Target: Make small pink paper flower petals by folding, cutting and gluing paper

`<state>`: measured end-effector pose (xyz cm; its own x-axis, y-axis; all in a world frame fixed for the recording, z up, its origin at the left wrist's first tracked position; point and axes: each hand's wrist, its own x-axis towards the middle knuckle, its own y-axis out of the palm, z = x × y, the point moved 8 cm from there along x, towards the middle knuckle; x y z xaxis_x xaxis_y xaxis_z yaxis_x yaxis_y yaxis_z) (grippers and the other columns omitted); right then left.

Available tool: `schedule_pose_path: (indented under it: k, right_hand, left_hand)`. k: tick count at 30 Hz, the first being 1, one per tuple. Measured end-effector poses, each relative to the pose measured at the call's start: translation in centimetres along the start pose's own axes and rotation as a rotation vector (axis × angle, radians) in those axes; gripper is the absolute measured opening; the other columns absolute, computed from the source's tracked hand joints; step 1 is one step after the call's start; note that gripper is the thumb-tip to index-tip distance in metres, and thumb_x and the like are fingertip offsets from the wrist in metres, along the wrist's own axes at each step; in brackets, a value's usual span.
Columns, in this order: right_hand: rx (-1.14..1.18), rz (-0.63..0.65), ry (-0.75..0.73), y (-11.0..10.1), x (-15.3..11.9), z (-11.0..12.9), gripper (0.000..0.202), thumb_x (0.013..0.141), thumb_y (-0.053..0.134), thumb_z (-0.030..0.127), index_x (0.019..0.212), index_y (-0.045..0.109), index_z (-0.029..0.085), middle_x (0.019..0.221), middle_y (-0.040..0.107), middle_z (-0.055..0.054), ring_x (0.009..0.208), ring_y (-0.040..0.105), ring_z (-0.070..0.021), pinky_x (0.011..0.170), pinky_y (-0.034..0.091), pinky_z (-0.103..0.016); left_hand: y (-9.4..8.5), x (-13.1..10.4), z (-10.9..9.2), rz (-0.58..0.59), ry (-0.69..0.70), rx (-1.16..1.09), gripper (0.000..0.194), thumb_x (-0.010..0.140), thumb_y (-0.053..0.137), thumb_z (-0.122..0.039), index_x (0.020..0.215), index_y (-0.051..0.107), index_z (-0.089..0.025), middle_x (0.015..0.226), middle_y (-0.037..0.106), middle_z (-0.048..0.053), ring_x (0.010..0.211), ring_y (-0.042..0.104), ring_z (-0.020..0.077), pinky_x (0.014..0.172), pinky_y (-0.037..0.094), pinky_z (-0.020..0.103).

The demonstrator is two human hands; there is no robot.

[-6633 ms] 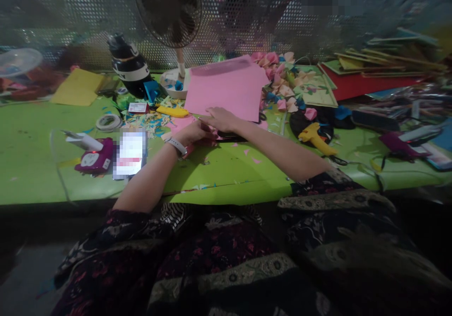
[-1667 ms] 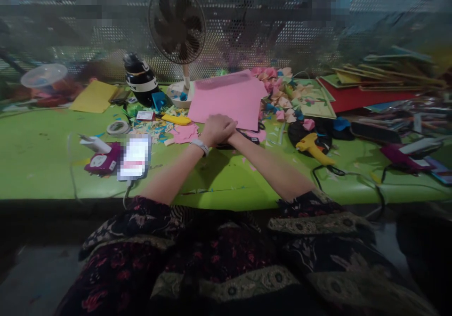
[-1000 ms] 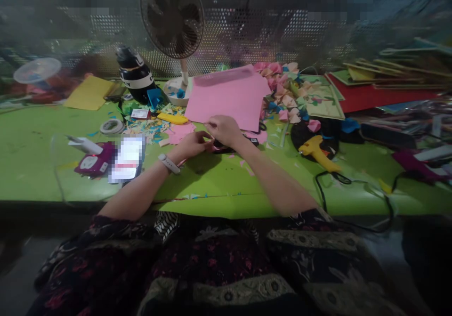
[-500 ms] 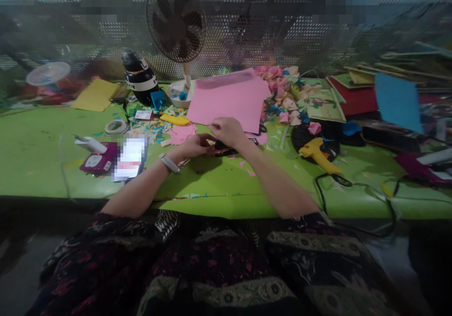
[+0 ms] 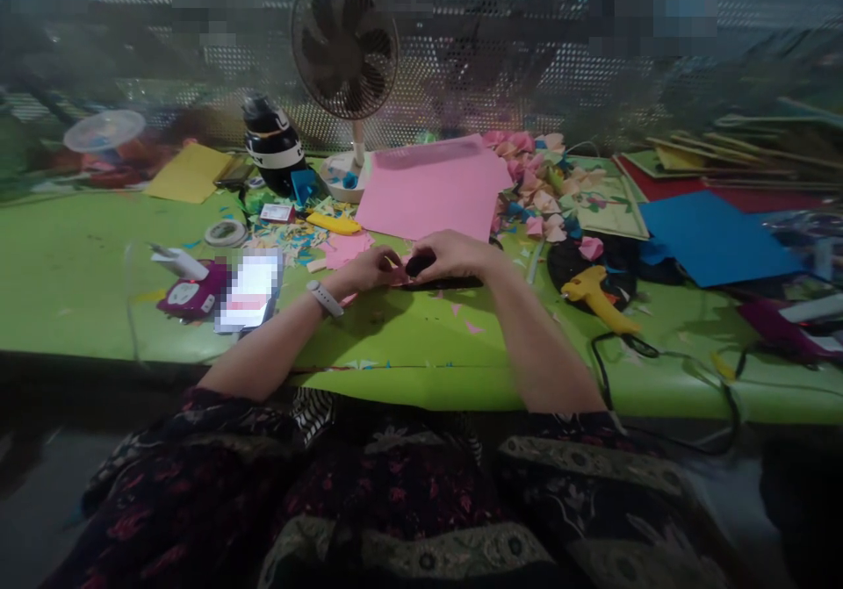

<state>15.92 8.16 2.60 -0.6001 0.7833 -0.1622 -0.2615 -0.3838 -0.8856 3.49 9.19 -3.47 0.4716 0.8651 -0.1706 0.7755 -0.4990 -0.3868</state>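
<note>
My left hand [image 5: 369, 273], with a white watch [image 5: 325, 298] at the wrist, has thumb and fingers pinched at a small piece of pink paper [image 5: 398, 273] low over the table. Facing it, my right hand [image 5: 454, 255] is curled with its fingertips close to the same paper. A dark gap or dark thing shows inside its fingers, and I cannot make out what it holds. Under the right hand lies a flat black object [image 5: 454, 283], mostly covered. Just behind both hands is a large pink paper sheet [image 5: 431, 190].
A yellow glue gun [image 5: 601, 298] lies on a black disc at right, its cord trailing forward. Blue paper [image 5: 717, 238] lies beyond it. At left are a phone [image 5: 250, 290], a purple power strip [image 5: 194, 290], tape [image 5: 226, 233], a yellow cutter [image 5: 334, 222], a bottle [image 5: 273, 154] and a fan [image 5: 345, 42].
My right hand has turned and lowered, its fingertips now facing my left hand's. The blue paper at right has gone from standing up to lying flat. The view has shifted slightly.
</note>
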Motion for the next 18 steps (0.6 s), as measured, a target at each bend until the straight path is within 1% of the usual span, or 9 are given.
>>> schedule_pose_path:
  k: [2, 4, 6, 7, 9, 11, 13, 15, 18]
  right_hand:
    - [-0.103, -0.087, 0.040, -0.8, -0.1, -0.1, 0.031, 0.077, 0.074, 0.038, 0.101, 0.072, 0.018, 0.098, 0.074, -0.006, 0.088, 0.064, -0.0214, 0.070, 0.040, -0.029]
    - [-0.185, -0.161, 0.100, -1.5, -0.1, -0.5, 0.034, 0.079, 0.072, 0.041, 0.103, 0.072, 0.017, 0.103, 0.073, -0.009, 0.091, 0.064, -0.0231, 0.070, 0.040, -0.029]
    - [-0.195, -0.170, 0.130, -1.6, -0.1, -0.9, 0.033, 0.080, 0.071, 0.043, 0.100, 0.072, 0.017, 0.102, 0.074, -0.010, 0.090, 0.064, -0.0237, 0.070, 0.041, -0.030]
    - [-0.166, -0.165, 0.124, -1.5, 0.0, -0.9, 0.031, 0.080, 0.071, 0.042, 0.098, 0.072, 0.016, 0.099, 0.074, -0.010, 0.088, 0.064, -0.0234, 0.070, 0.042, -0.030]
    - [-0.036, -0.215, 0.087, -1.8, 0.0, -0.8, 0.026, 0.081, 0.069, 0.036, 0.095, 0.073, 0.016, 0.096, 0.074, -0.010, 0.085, 0.065, -0.0217, 0.072, 0.045, -0.030]
    - [0.152, -0.323, 0.038, -2.7, -0.2, -0.5, 0.023, 0.081, 0.066, 0.030, 0.097, 0.073, 0.015, 0.098, 0.074, -0.009, 0.087, 0.066, -0.0201, 0.077, 0.048, -0.030]
    - [0.324, -0.381, -0.010, -3.1, -0.4, -0.1, 0.023, 0.080, 0.065, 0.027, 0.098, 0.073, 0.015, 0.100, 0.074, -0.009, 0.090, 0.066, -0.0190, 0.082, 0.049, -0.031]
    - [0.430, -0.350, -0.046, -2.9, -0.4, 0.5, 0.023, 0.079, 0.066, 0.029, 0.095, 0.073, 0.015, 0.096, 0.075, -0.008, 0.087, 0.066, -0.0184, 0.081, 0.051, -0.032]
    - [0.534, -0.307, -0.073, -2.5, -0.4, 1.2, 0.019, 0.076, 0.069, 0.030, 0.086, 0.071, 0.014, 0.082, 0.072, -0.004, 0.075, 0.065, -0.0165, 0.072, 0.051, -0.031]
  left_hand:
    - [-1.1, -0.2, -0.5, -0.023, 0.013, 0.015, 0.026, 0.074, 0.081, -0.024, 0.092, 0.064, -0.015, 0.069, 0.068, 0.003, 0.059, 0.059, 0.0126, 0.055, 0.040, 0.024]
    - [-2.9, -0.5, -1.1, -0.094, 0.034, 0.006, 0.020, 0.077, 0.078, -0.023, 0.091, 0.068, -0.015, 0.072, 0.068, 0.004, 0.061, 0.058, 0.0114, 0.056, 0.040, 0.023]
    - [-4.4, -0.8, -1.5, -0.143, 0.035, -0.065, 0.016, 0.079, 0.075, -0.020, 0.093, 0.069, -0.015, 0.076, 0.069, 0.004, 0.064, 0.059, 0.0105, 0.059, 0.043, 0.023]
    - [-4.9, -0.9, -1.8, -0.145, 0.049, -0.109, 0.017, 0.079, 0.074, -0.018, 0.095, 0.070, -0.015, 0.079, 0.069, 0.004, 0.066, 0.060, 0.0101, 0.062, 0.045, 0.023]
    - [-5.2, -1.1, -2.4, -0.109, 0.094, -0.193, 0.021, 0.077, 0.074, -0.016, 0.098, 0.072, -0.016, 0.083, 0.071, 0.004, 0.071, 0.062, 0.0099, 0.065, 0.046, 0.023]
    - [-5.0, -1.3, -3.1, -0.046, 0.151, -0.250, 0.028, 0.076, 0.076, -0.018, 0.103, 0.073, -0.016, 0.084, 0.072, 0.004, 0.073, 0.063, 0.0104, 0.066, 0.047, 0.023]
    - [-4.7, -1.5, -3.6, -0.004, 0.203, -0.282, 0.034, 0.075, 0.079, -0.022, 0.108, 0.072, -0.017, 0.084, 0.071, 0.004, 0.074, 0.063, 0.0108, 0.067, 0.048, 0.023]
    - [-4.7, -1.7, -4.2, -0.004, 0.259, -0.301, 0.036, 0.075, 0.080, -0.023, 0.110, 0.072, -0.016, 0.084, 0.071, 0.003, 0.075, 0.064, 0.0108, 0.068, 0.049, 0.023]
    - [-5.0, -1.9, -4.7, -0.056, 0.322, -0.360, 0.038, 0.074, 0.082, -0.025, 0.109, 0.071, -0.015, 0.087, 0.072, 0.004, 0.080, 0.067, 0.0119, 0.073, 0.051, 0.024]
